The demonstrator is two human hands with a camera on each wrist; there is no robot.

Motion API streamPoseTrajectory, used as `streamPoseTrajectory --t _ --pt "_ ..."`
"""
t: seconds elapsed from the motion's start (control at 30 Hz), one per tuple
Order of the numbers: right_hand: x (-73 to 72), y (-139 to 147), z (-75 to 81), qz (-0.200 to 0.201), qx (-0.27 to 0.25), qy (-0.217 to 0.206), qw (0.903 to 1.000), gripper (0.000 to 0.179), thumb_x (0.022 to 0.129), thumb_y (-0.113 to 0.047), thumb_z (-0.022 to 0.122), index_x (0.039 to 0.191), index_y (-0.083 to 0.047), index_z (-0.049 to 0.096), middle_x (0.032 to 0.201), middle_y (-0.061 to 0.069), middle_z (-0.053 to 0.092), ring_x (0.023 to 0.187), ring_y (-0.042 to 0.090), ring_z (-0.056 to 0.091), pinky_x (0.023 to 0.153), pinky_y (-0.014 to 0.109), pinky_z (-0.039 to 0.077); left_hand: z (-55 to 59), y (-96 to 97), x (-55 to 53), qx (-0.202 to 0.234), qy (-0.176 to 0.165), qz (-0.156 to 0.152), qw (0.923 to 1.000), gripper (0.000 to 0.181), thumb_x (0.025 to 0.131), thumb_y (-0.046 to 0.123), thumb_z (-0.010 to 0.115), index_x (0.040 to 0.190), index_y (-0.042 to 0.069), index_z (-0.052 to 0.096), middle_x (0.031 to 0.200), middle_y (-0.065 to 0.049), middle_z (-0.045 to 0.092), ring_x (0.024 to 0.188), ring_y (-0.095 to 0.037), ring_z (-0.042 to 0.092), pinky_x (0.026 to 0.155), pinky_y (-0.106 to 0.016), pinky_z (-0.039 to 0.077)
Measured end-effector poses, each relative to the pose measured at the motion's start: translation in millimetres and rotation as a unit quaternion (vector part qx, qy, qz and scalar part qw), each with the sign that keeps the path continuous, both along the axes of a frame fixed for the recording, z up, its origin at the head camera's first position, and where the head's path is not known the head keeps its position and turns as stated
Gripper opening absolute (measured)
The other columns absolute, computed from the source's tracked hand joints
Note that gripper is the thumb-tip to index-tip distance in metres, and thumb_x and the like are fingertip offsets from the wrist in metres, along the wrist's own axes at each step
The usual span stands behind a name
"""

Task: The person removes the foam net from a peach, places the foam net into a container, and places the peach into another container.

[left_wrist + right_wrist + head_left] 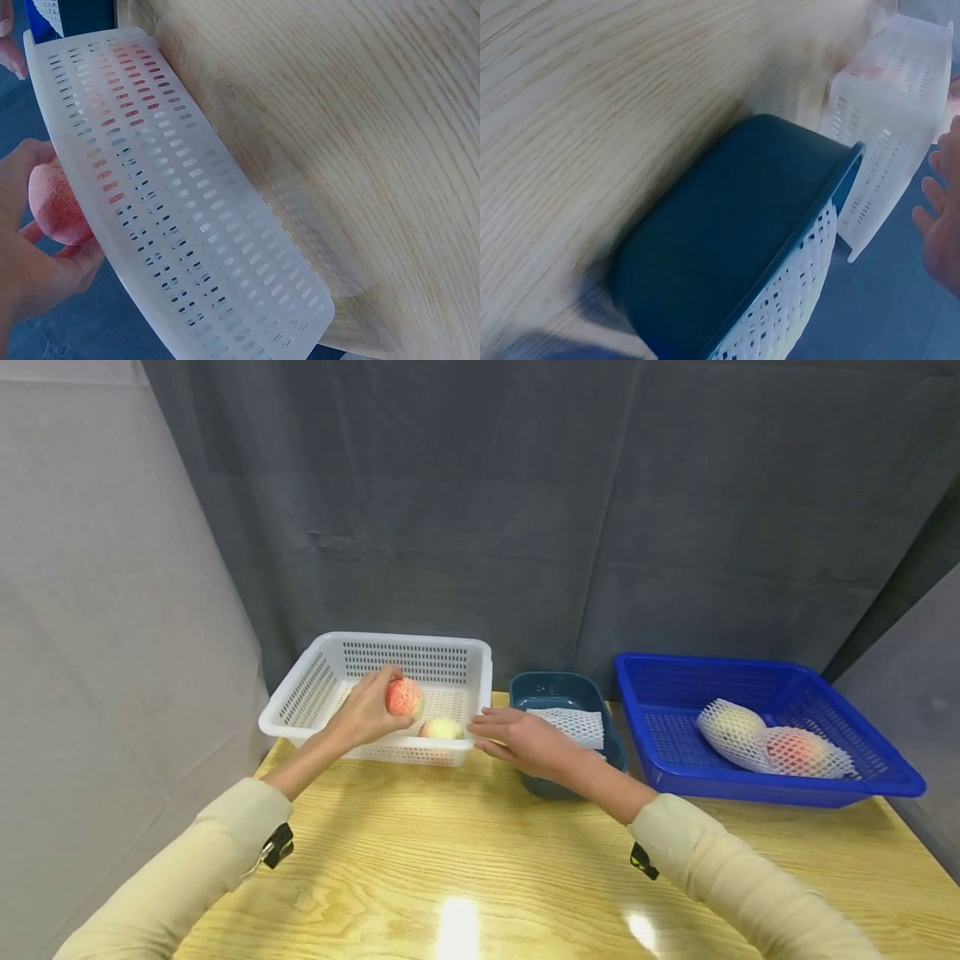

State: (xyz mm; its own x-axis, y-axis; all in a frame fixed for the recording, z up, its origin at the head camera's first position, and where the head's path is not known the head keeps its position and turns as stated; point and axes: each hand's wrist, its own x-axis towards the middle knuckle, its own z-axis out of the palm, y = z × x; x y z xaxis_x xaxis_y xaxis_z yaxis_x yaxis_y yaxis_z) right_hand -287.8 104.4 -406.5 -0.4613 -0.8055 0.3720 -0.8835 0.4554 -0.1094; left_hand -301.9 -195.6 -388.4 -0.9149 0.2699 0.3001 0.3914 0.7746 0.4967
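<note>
My left hand (pixel 372 706) grips a red-speckled peach (pixel 405 698) over the white slotted basket (pixel 300 727). Below it in that basket lies a second, paler peach (pixel 442 728). The left wrist view shows fingers curled round the held peach (pixel 58 202) just past the basket's rim. With fingers extended and nothing in them, my right hand (pixel 525 739) hovers by the basket's right end. Its wrist passes over a dark teal bin (pixel 551 685) holding white foam net sleeves (pixel 573 725). In the right wrist view the right hand (pixel 945 217) is partly cut off by the frame.
A blue slotted basket (pixel 750 783) stands to the right, with two peaches in foam nets (pixel 731 733) inside. All the containers sit along the back of a wooden table (pixel 420 843). A dark grey cloth (pixel 465 510) hangs behind them, and a light grey panel (pixel 112 610) borders the left.
</note>
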Motion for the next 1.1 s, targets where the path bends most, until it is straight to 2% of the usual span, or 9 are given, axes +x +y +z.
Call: streamPoseTrajectory --t 0.2,0.37,0.53,0.7,0.9,1.1 --pt "1.9 -9.9 -3.8 -0.003 0.028 -0.020 0.9994 0.040 0.106 -0.029 0.052 0.137 -0.005 0.061 0.138 0.011 0.059 0.135 0.031 0.047 0.110 0.046 0.038 -3.6 -0.7 -3.5 -0.022 -0.008 -0.013 0.9996 0.062 0.074 0.016 0.081 0.127 -0.002 0.055 0.108 -0.021 0.062 0.095 -0.033 0.060 0.076 -0.046 0.052" --pt "3.3 -16.2 -6.2 0.005 0.033 -0.019 0.9993 0.041 0.107 -0.030 0.049 0.139 -0.006 0.059 0.140 0.009 0.058 0.137 0.029 0.044 0.113 0.043 0.034 -5.9 0.6 -6.2 -0.043 -0.041 -0.012 0.9981 0.064 0.075 0.019 0.082 0.129 -0.002 0.055 0.109 -0.019 0.063 0.096 -0.031 0.061 0.080 -0.044 0.052" --pt "2.0 -18.5 -8.7 0.005 0.032 -0.023 0.9992 0.040 0.107 -0.027 0.049 0.140 -0.007 0.058 0.140 0.007 0.058 0.137 0.030 0.045 0.113 0.042 0.034 -8.7 1.0 -9.1 -0.056 -0.070 -0.010 0.9959 0.064 0.077 0.023 0.082 0.129 -0.002 0.054 0.108 -0.017 0.065 0.096 -0.030 0.062 0.082 -0.043 0.051" --pt "0.0 -19.7 -10.4 0.005 0.035 -0.028 0.9990 0.039 0.108 -0.025 0.047 0.141 -0.006 0.057 0.140 0.008 0.058 0.137 0.032 0.044 0.114 0.045 0.031 -10.0 0.3 -11.6 -0.060 -0.078 -0.005 0.9951 0.064 0.078 0.028 0.082 0.128 -0.002 0.055 0.110 -0.019 0.066 0.097 -0.031 0.062 0.082 -0.044 0.051" --pt "-0.3 -21.2 -9.2 0.002 0.034 -0.025 0.9991 0.038 0.107 -0.024 0.049 0.140 -0.007 0.058 0.139 0.007 0.059 0.137 0.033 0.044 0.113 0.047 0.033 -10.4 -0.5 -14.3 -0.065 -0.094 0.001 0.9935 0.063 0.078 0.029 0.082 0.126 -0.002 0.056 0.107 -0.018 0.067 0.092 -0.031 0.063 0.076 -0.043 0.053" --pt "-1.1 -23.8 -8.3 0.000 0.046 -0.029 0.9986 0.039 0.107 -0.026 0.049 0.142 -0.009 0.057 0.141 0.007 0.057 0.137 0.032 0.044 0.112 0.045 0.035 -11.9 -2.7 -16.9 -0.074 -0.124 0.006 0.9896 0.066 0.078 0.032 0.082 0.127 -0.003 0.055 0.101 -0.016 0.067 0.087 -0.028 0.063 0.072 -0.041 0.053"
